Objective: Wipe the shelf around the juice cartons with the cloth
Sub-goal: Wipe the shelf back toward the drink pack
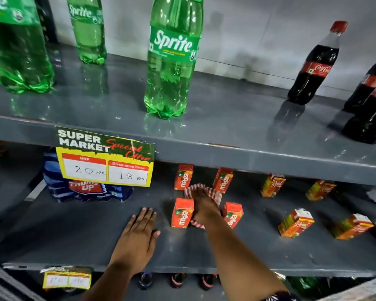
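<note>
On the grey middle shelf stand several small juice cartons. Orange Maaza cartons sit at the front left, front right, back left and back right. My right hand presses a red-and-white checked cloth flat on the shelf between these cartons, fingers pointing to the back. My left hand rests palm down on the bare shelf, left of the cartons, holding nothing. Further right stand Real cartons.
A blue Thums Up pack stands at the left behind a hanging price sign. The upper shelf overhangs closely, carrying Sprite bottles and Coca-Cola bottles. Bottle caps show on the shelf below.
</note>
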Action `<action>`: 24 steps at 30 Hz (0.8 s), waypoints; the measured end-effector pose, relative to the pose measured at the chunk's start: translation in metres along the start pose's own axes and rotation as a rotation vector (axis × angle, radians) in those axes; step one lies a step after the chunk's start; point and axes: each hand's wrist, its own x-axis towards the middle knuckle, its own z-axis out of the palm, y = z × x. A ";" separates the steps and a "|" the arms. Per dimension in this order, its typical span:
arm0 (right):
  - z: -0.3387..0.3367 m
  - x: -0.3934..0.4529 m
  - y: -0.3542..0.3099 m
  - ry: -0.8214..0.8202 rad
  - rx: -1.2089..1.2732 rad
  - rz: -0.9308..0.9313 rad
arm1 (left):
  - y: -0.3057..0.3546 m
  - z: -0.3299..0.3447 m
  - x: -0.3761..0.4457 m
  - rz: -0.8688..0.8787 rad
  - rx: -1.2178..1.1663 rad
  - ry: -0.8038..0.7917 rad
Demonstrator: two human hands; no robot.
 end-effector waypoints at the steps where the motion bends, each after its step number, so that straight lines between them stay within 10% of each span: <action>1: 0.007 0.006 0.002 0.025 -0.059 -0.030 | -0.001 0.001 0.000 0.007 -0.012 -0.001; 24: 0.053 -0.030 0.015 0.214 0.004 -0.105 | -0.002 0.004 0.001 0.008 -0.027 0.075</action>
